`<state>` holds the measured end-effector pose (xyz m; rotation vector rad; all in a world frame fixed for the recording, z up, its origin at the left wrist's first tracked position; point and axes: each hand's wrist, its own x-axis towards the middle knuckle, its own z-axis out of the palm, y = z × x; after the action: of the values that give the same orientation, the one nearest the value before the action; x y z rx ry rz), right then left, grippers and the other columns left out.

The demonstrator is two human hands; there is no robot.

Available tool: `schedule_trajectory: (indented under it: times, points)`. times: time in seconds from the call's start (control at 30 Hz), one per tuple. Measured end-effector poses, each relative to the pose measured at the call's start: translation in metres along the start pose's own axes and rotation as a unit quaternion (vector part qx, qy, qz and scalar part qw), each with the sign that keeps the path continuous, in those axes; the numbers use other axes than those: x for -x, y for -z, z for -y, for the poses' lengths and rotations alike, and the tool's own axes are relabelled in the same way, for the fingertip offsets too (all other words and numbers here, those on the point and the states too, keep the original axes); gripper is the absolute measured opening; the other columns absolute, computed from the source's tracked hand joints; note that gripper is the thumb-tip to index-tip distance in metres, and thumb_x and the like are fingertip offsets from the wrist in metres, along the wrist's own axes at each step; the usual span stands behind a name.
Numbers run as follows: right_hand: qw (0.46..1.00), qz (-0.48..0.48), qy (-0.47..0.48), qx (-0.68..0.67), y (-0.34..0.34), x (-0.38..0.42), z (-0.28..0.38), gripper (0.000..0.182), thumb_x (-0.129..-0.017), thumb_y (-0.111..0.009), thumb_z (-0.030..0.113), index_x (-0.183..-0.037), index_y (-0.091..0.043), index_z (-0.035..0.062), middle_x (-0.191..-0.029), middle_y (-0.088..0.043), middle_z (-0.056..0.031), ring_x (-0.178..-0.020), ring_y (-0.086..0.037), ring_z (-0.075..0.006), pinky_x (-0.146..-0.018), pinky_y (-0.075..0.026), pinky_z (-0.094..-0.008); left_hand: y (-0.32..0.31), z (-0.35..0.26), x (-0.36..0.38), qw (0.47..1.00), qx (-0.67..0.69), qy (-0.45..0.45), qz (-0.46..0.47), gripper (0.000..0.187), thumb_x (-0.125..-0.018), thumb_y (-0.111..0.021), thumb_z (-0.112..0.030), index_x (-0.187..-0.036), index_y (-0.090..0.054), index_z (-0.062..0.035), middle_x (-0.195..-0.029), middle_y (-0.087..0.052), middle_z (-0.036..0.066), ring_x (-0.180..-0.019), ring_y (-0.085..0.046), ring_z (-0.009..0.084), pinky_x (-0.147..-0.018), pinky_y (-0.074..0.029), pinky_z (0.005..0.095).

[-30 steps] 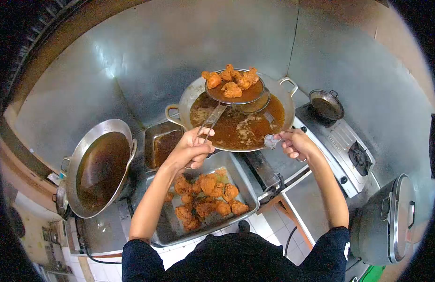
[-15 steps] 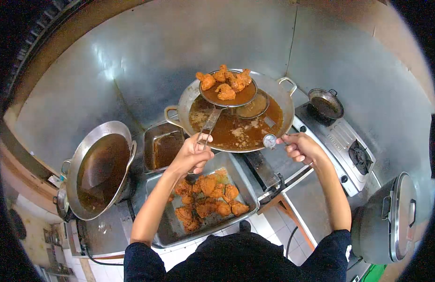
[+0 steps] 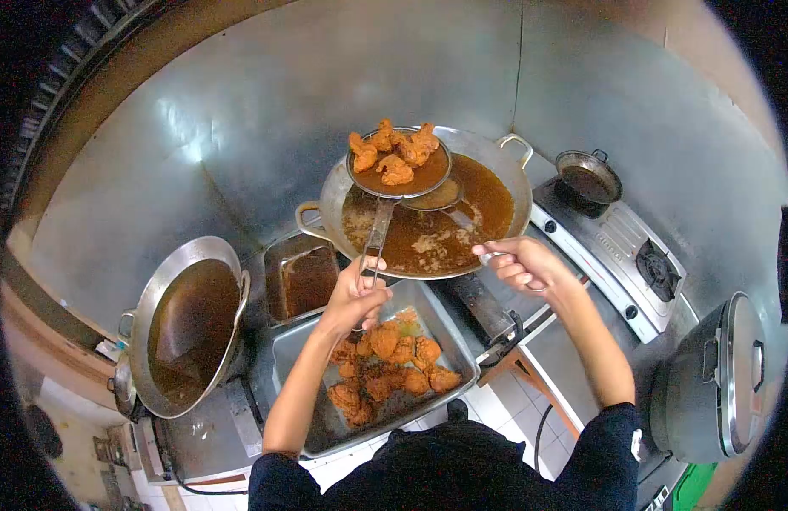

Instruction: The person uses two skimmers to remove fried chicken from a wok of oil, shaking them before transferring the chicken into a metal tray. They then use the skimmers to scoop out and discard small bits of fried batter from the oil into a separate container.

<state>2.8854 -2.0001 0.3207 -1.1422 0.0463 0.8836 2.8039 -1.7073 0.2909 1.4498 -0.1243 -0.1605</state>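
My left hand (image 3: pixel 360 294) is closed around the handle of a round wire strainer (image 3: pixel 379 223). Its basket, holding several pieces of fried chicken (image 3: pixel 396 170), is raised over the far side of a large wok of oil (image 3: pixel 487 192). Closed fingers of my right hand (image 3: pixel 526 264) grip the handle of a second strainer (image 3: pixel 436 196) at the wok's near right rim. That basket is partly under the oil, below and right of the first. Nearer my body, a rectangular metal tray (image 3: pixel 462 358) contains several more fried chicken pieces (image 3: pixel 385 375).
At left stands another oil-filled wok (image 3: pixel 198 324). A smaller metal pan (image 3: pixel 300 277) is behind the tray. On the right are a gas stove (image 3: pixel 619 247) with a small frying pan (image 3: pixel 588 180), and a large lidded pot (image 3: pixel 709 379). Metal wall panels (image 3: pixel 343 68) rise behind.
The view has shifted slightly. My right hand has moved left along the near rim, and the dial thermometer seen beside it earlier is now mostly hidden. The chicken stays in the raised strainer.
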Motion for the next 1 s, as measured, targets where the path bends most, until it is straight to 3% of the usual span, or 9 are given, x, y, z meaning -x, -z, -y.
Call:
schedule_trajectory:
  times: [0.13,0.23,0.5,0.63,1.0]
  points:
    - [0.998,0.029,0.019,-0.047,-0.019,-0.026,-0.014,0.026,-0.096,-0.042,0.019,-0.113,-0.051,0.0018,-0.060,-0.027,0.0078,-0.040,-0.019,-0.0002,-0.027,-0.014,-0.0163,-0.001,0.004,-0.003,1.000,0.006,-0.002,0.003,0.041,-0.077,-0.058,0.005,-0.109,-0.036,-0.0046,-0.059,-0.043,0.000,-0.036,-0.036,0.0060,-0.030,-0.030,0.0233]
    - [0.998,0.029,0.042,-0.044,-0.038,-0.038,-0.020,0.022,-0.096,-0.041,0.017,-0.108,-0.052,0.0018,-0.060,-0.027,0.0079,-0.041,-0.020,-0.0003,-0.028,-0.013,-0.0167,-0.006,0.009,-0.005,1.000,0.010,-0.007,0.003,0.041,-0.076,-0.058,0.005,-0.109,-0.036,-0.0045,-0.060,-0.044,0.000,-0.036,-0.036,0.0062,-0.030,-0.031,0.0234]
    - [0.986,0.014,0.151,-0.065,-0.063,-0.067,-0.042,0.011,-0.093,-0.047,0.012,-0.090,-0.050,0.0024,-0.058,-0.032,0.0064,-0.041,-0.024,-0.0007,-0.030,-0.016,-0.0170,-0.012,0.013,-0.007,1.000,0.005,-0.020,0.013,0.041,-0.078,-0.059,0.006,-0.110,-0.036,-0.0046,-0.061,-0.044,0.000,-0.037,-0.038,0.0059,-0.030,-0.032,0.0223]
    - [0.981,0.002,0.180,-0.069,-0.071,-0.070,-0.049,0.013,-0.091,-0.050,0.010,-0.080,-0.044,0.0078,-0.058,-0.034,0.0063,-0.041,-0.026,-0.0008,-0.031,-0.015,-0.0174,-0.010,0.017,-0.009,0.999,-0.004,-0.033,0.021,0.041,-0.078,-0.059,0.005,-0.110,-0.035,-0.0044,-0.059,-0.043,-0.001,-0.037,-0.039,0.0056,-0.030,-0.033,0.0218]
    - [0.980,-0.013,0.178,-0.091,-0.079,-0.071,-0.055,0.016,-0.089,-0.053,0.007,-0.077,-0.042,0.0106,-0.058,-0.034,0.0067,-0.041,-0.025,-0.0003,-0.033,-0.014,-0.0175,-0.019,0.018,-0.006,0.999,-0.025,-0.021,-0.001,0.038,-0.079,-0.057,0.006,-0.108,-0.035,-0.0028,-0.056,-0.041,-0.002,-0.036,-0.037,0.0054,-0.030,-0.031,0.0221]
